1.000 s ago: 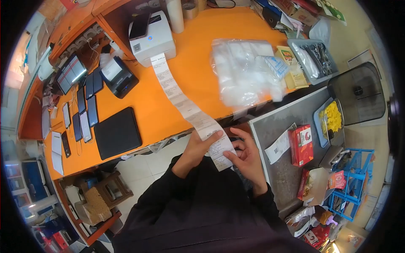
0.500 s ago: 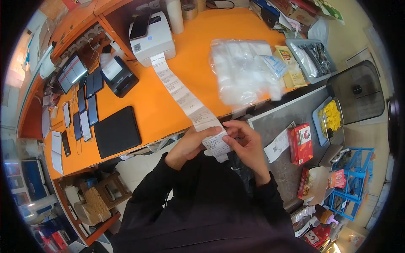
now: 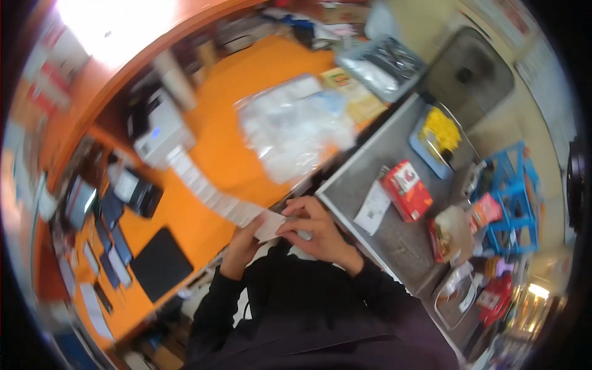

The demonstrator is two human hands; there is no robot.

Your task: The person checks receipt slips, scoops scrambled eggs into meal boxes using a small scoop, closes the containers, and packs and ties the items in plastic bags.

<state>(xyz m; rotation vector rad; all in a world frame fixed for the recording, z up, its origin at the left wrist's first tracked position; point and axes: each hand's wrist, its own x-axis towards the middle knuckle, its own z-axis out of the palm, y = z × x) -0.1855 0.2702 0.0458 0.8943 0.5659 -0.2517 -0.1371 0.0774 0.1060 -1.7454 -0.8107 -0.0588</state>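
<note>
Both hands, left point(image 3: 242, 248) and right point(image 3: 317, 233), pinch the loose end of the paper strip point(image 3: 213, 198), which runs across the orange counter point(image 3: 216, 151) from the white printer point(image 3: 165, 132); a sideways pull could tear it crookedly or jam the feed.

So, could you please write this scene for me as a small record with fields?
left hand: holds the printed paper strip near its lower end; left hand
right hand: fingertips at that end, grip blurred; right hand
strip source: white printer, strip hanging out of it
orange counter: printer, clear plastic bags, flat black item
grey worktop: red box beside a paper slip; yellow food in a container
print on strip: too blurred to read
</note>
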